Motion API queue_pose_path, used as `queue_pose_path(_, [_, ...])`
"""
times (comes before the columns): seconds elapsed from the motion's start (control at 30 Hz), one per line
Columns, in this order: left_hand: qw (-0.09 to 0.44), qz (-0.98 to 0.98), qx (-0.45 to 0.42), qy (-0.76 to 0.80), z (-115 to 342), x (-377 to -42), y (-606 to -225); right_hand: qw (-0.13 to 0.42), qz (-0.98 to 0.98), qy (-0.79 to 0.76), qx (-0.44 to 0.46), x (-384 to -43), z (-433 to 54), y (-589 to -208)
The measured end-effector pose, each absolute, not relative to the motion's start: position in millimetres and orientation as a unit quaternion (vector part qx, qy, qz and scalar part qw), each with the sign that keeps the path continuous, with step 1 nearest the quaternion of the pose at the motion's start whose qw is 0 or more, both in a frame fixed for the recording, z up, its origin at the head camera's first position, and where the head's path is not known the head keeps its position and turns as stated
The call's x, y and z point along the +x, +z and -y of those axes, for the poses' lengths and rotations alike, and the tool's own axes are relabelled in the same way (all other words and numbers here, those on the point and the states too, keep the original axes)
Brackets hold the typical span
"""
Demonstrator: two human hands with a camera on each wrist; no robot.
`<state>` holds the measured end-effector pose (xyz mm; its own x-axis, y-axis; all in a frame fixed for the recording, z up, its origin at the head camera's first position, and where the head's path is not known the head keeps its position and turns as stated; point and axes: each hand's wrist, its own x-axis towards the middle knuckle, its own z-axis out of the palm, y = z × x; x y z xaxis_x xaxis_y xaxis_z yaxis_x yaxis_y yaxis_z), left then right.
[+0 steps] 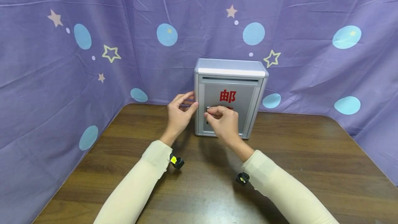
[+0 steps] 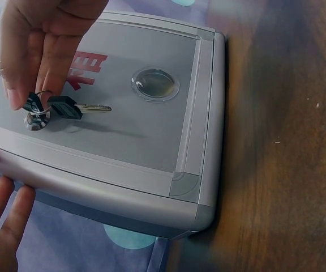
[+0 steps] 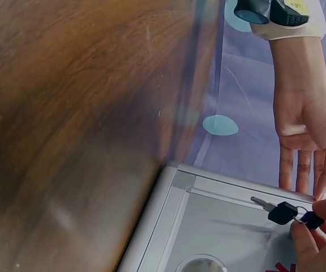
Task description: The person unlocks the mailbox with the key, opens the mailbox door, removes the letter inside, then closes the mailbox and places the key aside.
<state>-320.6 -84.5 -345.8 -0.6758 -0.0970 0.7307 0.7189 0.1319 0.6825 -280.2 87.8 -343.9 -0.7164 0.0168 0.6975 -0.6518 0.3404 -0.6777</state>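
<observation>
A grey metal mailbox (image 1: 231,67) with red characters stands upright on the wooden table. In its door lock (image 2: 37,121) sits a black-headed key (image 3: 311,220), pinched between the thumb and fingers of my right hand (image 1: 226,122). From the same ring hangs a second key (image 2: 67,107), its blade loose in front of the door. My left hand (image 1: 180,115) rests against the mailbox's left side, fingers extended and thumb by the front edge. The lower red character is partly hidden behind the right hand in the head view.
The brown table (image 1: 199,189) extends in front of the mailbox and to both sides. A purple curtain (image 1: 199,6) with stars and blue spots hangs behind and at the left. Low on the door is a round clear window (image 2: 155,84).
</observation>
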Motion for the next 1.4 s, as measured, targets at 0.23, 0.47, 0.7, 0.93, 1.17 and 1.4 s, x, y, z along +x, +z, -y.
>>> queue_pose_path(0.23, [0.334, 0.678, -0.230, -0.613, 83, -321, -346, 0.321, 0.748, 0.531, 0.237, -282, -92, -346])
queue_pose_path(0.47, [0.331, 0.685, -0.229, -0.607, 77, -301, -328, 0.326, 0.743, 0.523, 0.259, -279, -96, -346])
queue_pose_path(0.7, [0.335, 0.677, -0.235, -0.611, 76, -295, -324, 0.330, 0.748, 0.502, 0.281, -272, -101, -346])
queue_pose_path(0.93, [0.336, 0.671, -0.232, -0.618, 76, -293, -325, 0.332, 0.749, 0.488, 0.302, -267, -105, -348])
queue_pose_path(1.17, [0.341, 0.670, -0.234, -0.616, 76, -294, -325, 0.338, 0.737, 0.487, 0.324, -261, -108, -348])
queue_pose_path(1.4, [0.345, 0.670, -0.232, -0.615, 76, -292, -324, 0.333, 0.731, 0.488, 0.341, -253, -114, -349])
